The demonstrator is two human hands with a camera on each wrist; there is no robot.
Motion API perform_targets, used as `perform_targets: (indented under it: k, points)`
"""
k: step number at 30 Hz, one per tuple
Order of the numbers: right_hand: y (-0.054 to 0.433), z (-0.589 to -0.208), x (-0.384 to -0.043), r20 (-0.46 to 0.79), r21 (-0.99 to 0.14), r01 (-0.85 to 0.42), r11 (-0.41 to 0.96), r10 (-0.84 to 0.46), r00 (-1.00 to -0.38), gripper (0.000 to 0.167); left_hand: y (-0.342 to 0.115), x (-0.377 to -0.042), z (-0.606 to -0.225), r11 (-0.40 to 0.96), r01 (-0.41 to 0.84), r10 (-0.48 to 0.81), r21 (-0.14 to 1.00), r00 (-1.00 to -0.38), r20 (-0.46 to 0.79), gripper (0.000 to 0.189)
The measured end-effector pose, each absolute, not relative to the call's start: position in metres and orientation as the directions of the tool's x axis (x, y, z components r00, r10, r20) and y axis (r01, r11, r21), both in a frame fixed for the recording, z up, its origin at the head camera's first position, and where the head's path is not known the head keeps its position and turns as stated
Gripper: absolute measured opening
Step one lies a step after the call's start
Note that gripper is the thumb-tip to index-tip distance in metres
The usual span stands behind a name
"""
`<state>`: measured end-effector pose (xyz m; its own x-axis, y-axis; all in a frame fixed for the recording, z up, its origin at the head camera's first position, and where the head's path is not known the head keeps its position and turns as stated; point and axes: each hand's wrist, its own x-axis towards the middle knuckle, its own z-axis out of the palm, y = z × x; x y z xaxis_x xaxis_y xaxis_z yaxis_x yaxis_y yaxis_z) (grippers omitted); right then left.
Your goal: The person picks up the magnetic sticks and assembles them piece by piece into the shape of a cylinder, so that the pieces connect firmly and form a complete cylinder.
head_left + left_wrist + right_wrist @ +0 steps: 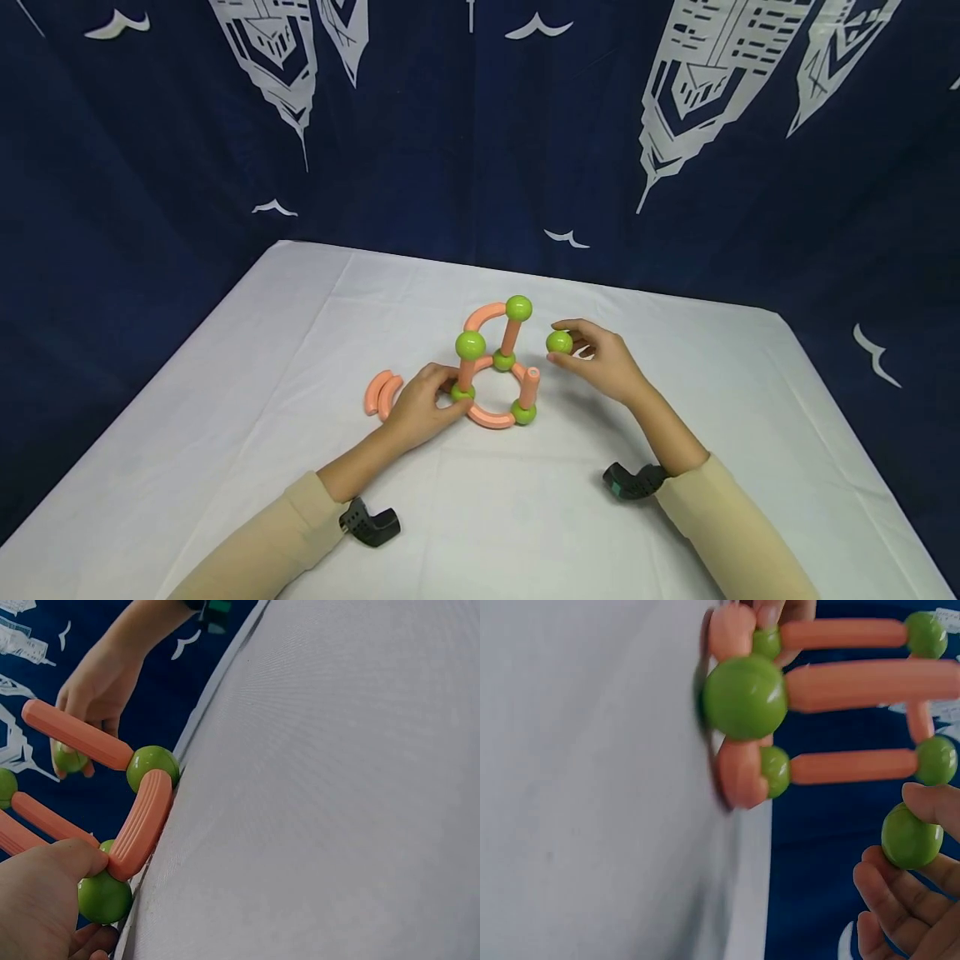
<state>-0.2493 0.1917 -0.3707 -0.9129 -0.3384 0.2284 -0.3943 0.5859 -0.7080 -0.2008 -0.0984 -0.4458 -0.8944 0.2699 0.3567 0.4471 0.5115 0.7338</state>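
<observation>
A frame of orange rods and green balls (491, 421) stands on the table, with a ring of curved rods at its base. Three straight orange rods rise from the base balls. Two of them carry a green ball on top, joined by a curved rod (483, 314); the front right rod (529, 387) has a bare top. My left hand (423, 408) holds the frame at its left base ball (105, 898), thumb and fingers around it. Between thumb and fingertips, my right hand (607, 364) pinches a loose green ball (913, 835), apart from the frame at its right.
Two loose curved orange rods (377, 392) lie side by side left of my left hand. A white cloth covers the table (487, 517). Behind its far edge hangs a dark blue curtain (465, 150) with white prints. Each wrist bears a small black camera (633, 482).
</observation>
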Motion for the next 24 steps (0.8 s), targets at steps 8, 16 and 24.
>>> perform_targets:
  k: [8,16,24]
  points:
    - [0.187,-0.353,-0.222,0.269,-0.754,-0.425,0.501,-0.355,-0.895,0.040,-0.098,-0.200,-0.447,0.524,0.448,0.268,0.724,-0.894,0.359,0.035]
    - [0.177,-0.338,-0.202,0.305,-0.765,-0.469,0.442,-0.392,-0.868,0.040,-0.097,-0.200,-0.446,0.529,0.449,0.267,0.720,-0.894,0.361,0.034]
    - [0.167,-0.335,-0.197,0.377,-0.688,-0.574,0.444,-0.458,-0.805,0.041,-0.096,-0.200,-0.445,0.533,0.432,0.264,0.728,-0.902,0.342,0.034]
